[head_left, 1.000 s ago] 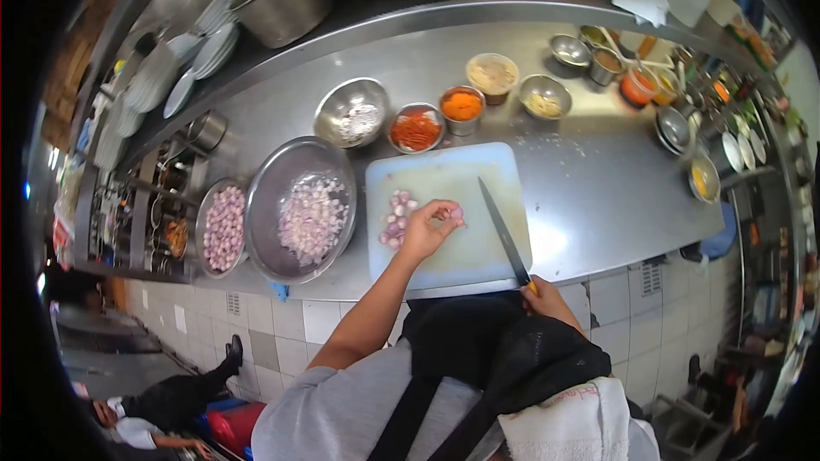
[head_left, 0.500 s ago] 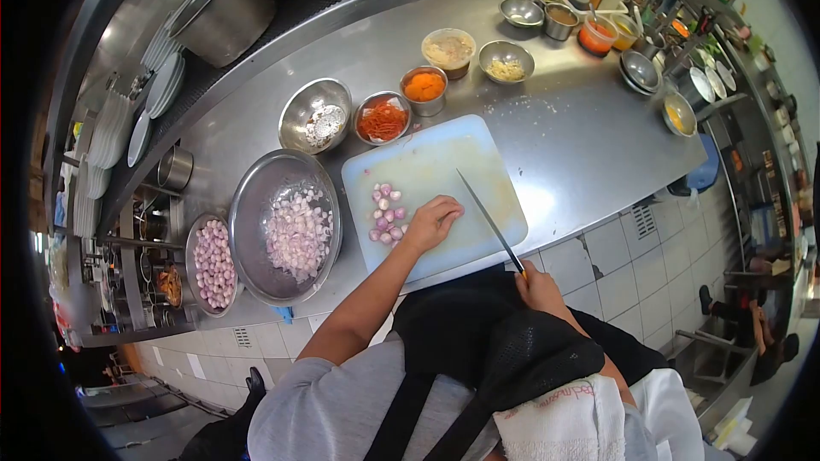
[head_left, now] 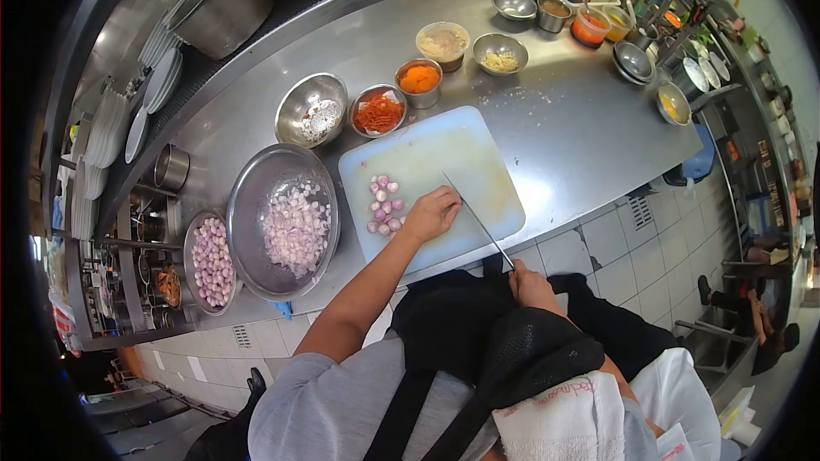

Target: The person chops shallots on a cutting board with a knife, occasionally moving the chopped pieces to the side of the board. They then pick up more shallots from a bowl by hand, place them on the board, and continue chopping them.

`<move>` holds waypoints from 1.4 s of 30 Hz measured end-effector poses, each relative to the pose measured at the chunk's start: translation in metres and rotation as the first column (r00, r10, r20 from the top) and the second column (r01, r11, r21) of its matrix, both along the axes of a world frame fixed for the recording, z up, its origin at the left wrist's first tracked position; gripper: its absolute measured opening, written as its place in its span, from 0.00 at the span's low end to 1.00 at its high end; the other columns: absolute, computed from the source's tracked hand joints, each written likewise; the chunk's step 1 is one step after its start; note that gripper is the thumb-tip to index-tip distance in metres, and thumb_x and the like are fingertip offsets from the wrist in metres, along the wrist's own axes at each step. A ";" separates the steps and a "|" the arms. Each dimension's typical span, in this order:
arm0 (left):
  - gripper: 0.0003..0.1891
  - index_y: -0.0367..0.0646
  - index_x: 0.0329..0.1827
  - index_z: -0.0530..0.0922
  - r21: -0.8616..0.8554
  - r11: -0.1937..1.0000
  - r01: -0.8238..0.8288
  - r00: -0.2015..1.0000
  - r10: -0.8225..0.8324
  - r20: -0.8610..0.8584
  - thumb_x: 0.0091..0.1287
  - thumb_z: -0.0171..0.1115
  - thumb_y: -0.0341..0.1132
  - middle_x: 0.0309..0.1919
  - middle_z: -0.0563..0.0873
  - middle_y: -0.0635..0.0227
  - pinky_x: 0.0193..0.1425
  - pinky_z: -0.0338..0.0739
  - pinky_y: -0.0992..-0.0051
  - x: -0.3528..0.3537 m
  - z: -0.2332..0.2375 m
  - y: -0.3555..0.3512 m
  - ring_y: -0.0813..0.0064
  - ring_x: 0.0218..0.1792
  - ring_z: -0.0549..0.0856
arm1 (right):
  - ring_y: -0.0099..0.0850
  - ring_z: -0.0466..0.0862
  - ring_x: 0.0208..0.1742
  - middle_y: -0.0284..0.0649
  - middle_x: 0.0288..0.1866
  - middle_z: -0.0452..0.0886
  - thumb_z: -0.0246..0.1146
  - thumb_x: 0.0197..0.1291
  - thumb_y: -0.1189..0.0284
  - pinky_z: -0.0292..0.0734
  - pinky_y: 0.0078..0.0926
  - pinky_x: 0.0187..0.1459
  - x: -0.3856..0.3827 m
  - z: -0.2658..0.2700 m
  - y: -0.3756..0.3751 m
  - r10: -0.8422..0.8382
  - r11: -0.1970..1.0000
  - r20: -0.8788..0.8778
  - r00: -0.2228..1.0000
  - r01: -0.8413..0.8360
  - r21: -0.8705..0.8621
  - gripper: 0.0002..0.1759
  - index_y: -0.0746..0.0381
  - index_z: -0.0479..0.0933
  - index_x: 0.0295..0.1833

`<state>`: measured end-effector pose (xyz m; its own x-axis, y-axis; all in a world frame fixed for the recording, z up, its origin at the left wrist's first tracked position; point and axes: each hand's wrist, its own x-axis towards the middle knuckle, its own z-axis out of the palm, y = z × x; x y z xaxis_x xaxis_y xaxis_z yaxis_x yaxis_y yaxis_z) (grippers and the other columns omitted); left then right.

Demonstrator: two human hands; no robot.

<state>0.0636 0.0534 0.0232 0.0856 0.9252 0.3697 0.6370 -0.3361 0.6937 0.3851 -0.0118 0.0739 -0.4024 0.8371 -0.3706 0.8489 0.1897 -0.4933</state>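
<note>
My right hand (head_left: 532,287) is wrapped round the handle of a long kitchen knife (head_left: 478,220), whose blade slants across the white cutting board (head_left: 470,141). The blade lies right beside the fingertips of my left hand (head_left: 433,212). Those fingers are curled down on the board around a small shallot, now mostly hidden by them. Just left of that hand sits a loose group of peeled shallots (head_left: 382,205). A large steel bowl (head_left: 242,183) of chopped shallots (head_left: 297,228) stands left of the board. Beyond it is a smaller bowl of whole peeled shallots (head_left: 213,261).
Behind the board stand a steel bowl (head_left: 290,107), a bowl of red shreds (head_left: 378,113), a tin of orange food (head_left: 419,79), a plastic tub (head_left: 442,41) and a bowl of chopped pale bits (head_left: 500,55). Sauce containers (head_left: 589,27) sit farther right. A shelf with pots (head_left: 222,8) runs behind.
The knife has moved left, bringing its blade up against my left fingertips. My left fingers have curled in more. The whole view has shifted slightly.
</note>
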 end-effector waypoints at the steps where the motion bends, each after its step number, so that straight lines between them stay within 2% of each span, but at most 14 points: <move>1: 0.05 0.41 0.46 0.88 0.014 1.000 0.003 1.000 -0.003 0.003 0.69 0.74 0.26 0.49 0.91 0.62 0.49 0.90 0.64 0.001 -0.001 0.000 0.56 0.43 0.93 | 0.66 0.91 0.43 0.62 0.40 0.91 0.59 0.83 0.60 0.85 0.65 0.47 0.001 0.000 0.004 0.018 1.000 0.016 1.000 -0.017 -0.005 0.20 0.60 0.76 0.69; 6: 0.05 0.40 0.46 0.88 0.007 1.000 -0.021 1.000 0.021 0.013 0.70 0.74 0.26 0.50 0.91 0.62 0.50 0.90 0.65 0.004 -0.001 -0.003 0.58 0.44 0.93 | 0.66 0.90 0.42 0.63 0.39 0.90 0.59 0.82 0.61 0.85 0.66 0.47 0.003 -0.007 0.004 0.026 0.999 -0.052 0.998 -0.024 0.041 0.16 0.60 0.76 0.64; 8: 0.05 0.40 0.46 0.88 -0.001 1.000 -0.018 1.000 0.018 0.025 0.70 0.74 0.26 0.50 0.91 0.62 0.50 0.91 0.66 0.004 -0.004 -0.004 0.59 0.44 0.93 | 0.67 0.90 0.42 0.64 0.38 0.90 0.59 0.82 0.62 0.84 0.67 0.46 0.008 -0.024 0.006 0.024 1.000 -0.052 0.998 -0.024 -0.010 0.15 0.60 0.76 0.63; 11: 0.05 0.39 0.46 0.88 -0.032 0.999 -0.017 0.999 0.019 0.051 0.71 0.74 0.26 0.52 0.91 0.61 0.51 0.91 0.67 0.003 -0.007 -0.004 0.61 0.44 0.94 | 0.67 0.90 0.41 0.64 0.37 0.89 0.60 0.82 0.62 0.84 0.68 0.45 0.004 0.003 0.005 0.039 0.998 -0.080 0.996 -0.036 0.042 0.14 0.60 0.76 0.61; 13: 0.04 0.38 0.47 0.88 -0.030 1.000 -0.007 1.000 0.008 0.012 0.72 0.74 0.25 0.53 0.91 0.60 0.50 0.91 0.68 0.002 -0.005 -0.003 0.62 0.44 0.94 | 0.67 0.89 0.40 0.63 0.36 0.89 0.59 0.82 0.62 0.83 0.68 0.44 0.006 -0.014 0.003 0.032 0.999 -0.090 0.995 -0.028 0.044 0.14 0.60 0.76 0.60; 17: 0.05 0.38 0.47 0.89 -0.035 0.999 -0.021 0.999 0.022 0.029 0.71 0.74 0.25 0.53 0.91 0.60 0.50 0.91 0.68 0.003 -0.005 -0.006 0.62 0.45 0.94 | 0.68 0.89 0.40 0.63 0.35 0.88 0.59 0.82 0.62 0.83 0.69 0.44 0.007 0.005 0.007 0.040 0.999 -0.120 0.992 -0.036 0.037 0.13 0.60 0.74 0.58; 20: 0.06 0.38 0.48 0.89 -0.019 1.000 -0.015 1.000 0.016 0.019 0.71 0.75 0.25 0.53 0.91 0.60 0.50 0.91 0.67 0.005 -0.005 -0.006 0.61 0.45 0.94 | 0.69 0.88 0.41 0.63 0.37 0.89 0.58 0.82 0.62 0.82 0.69 0.45 0.011 -0.019 0.005 0.032 0.999 -0.064 0.997 -0.033 -0.014 0.13 0.60 0.73 0.58; 23: 0.06 0.41 0.48 0.88 -0.034 0.999 -0.033 0.997 0.036 0.071 0.71 0.74 0.27 0.52 0.91 0.60 0.54 0.90 0.63 0.006 -0.005 -0.010 0.54 0.49 0.93 | 0.69 0.88 0.42 0.63 0.37 0.89 0.58 0.83 0.62 0.82 0.69 0.45 0.008 0.009 0.008 0.047 0.999 -0.094 0.994 -0.047 0.001 0.12 0.60 0.72 0.57; 26: 0.06 0.40 0.48 0.89 -0.007 0.999 -0.034 0.999 0.034 0.032 0.71 0.75 0.27 0.52 0.91 0.59 0.54 0.90 0.63 0.006 -0.004 -0.008 0.55 0.48 0.93 | 0.69 0.88 0.42 0.63 0.37 0.88 0.58 0.83 0.61 0.82 0.69 0.45 0.014 -0.024 0.005 0.048 0.999 -0.112 0.993 -0.049 -0.002 0.13 0.60 0.72 0.56; 29: 0.07 0.38 0.48 0.89 -0.040 0.998 -0.052 0.997 0.054 0.049 0.70 0.75 0.24 0.53 0.91 0.59 0.54 0.90 0.66 0.005 -0.005 -0.013 0.58 0.48 0.94 | 0.70 0.88 0.42 0.64 0.37 0.88 0.59 0.82 0.61 0.82 0.69 0.45 0.012 0.003 0.011 0.047 0.999 -0.099 0.994 -0.049 -0.013 0.13 0.59 0.72 0.56; 35: 0.08 0.39 0.49 0.90 0.011 0.999 -0.040 0.999 0.040 0.008 0.69 0.76 0.24 0.52 0.91 0.60 0.56 0.90 0.64 0.007 0.000 -0.009 0.57 0.50 0.93 | 0.70 0.87 0.42 0.65 0.38 0.88 0.60 0.82 0.61 0.81 0.70 0.46 0.026 -0.030 0.021 0.047 0.997 -0.175 0.983 -0.056 -0.047 0.13 0.61 0.74 0.56; 38: 0.08 0.40 0.49 0.90 0.031 0.999 0.026 0.998 -0.024 -0.058 0.68 0.76 0.23 0.54 0.92 0.60 0.58 0.89 0.63 0.005 0.000 0.001 0.56 0.54 0.91 | 0.70 0.87 0.43 0.66 0.39 0.88 0.60 0.82 0.61 0.81 0.70 0.47 0.028 -0.035 0.020 0.009 0.999 -0.224 0.975 -0.020 -0.046 0.15 0.62 0.75 0.57; 40: 0.09 0.41 0.47 0.90 0.027 0.981 0.192 0.963 -0.183 -0.198 0.66 0.76 0.23 0.56 0.92 0.62 0.60 0.88 0.62 0.001 -0.002 0.009 0.56 0.57 0.89 | 0.71 0.87 0.44 0.67 0.39 0.88 0.60 0.82 0.61 0.81 0.70 0.48 0.025 -0.025 0.022 -0.005 0.998 -0.229 0.973 -0.009 -0.064 0.15 0.63 0.76 0.58; 42: 0.09 0.42 0.47 0.90 0.007 0.971 0.239 0.947 -0.231 -0.224 0.66 0.76 0.23 0.57 0.91 0.62 0.60 0.88 0.62 -0.005 -0.001 0.013 0.56 0.58 0.89 | 0.71 0.87 0.45 0.67 0.40 0.88 0.61 0.82 0.62 0.81 0.70 0.48 0.024 -0.019 0.020 -0.023 0.997 -0.235 0.972 0.003 -0.083 0.15 0.64 0.76 0.58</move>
<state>0.0591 0.0666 0.0217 0.3817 0.8563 0.3480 0.6724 -0.5156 0.5311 0.4088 0.0077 0.0546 -0.4758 0.8139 -0.3334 0.7088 0.1303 -0.6933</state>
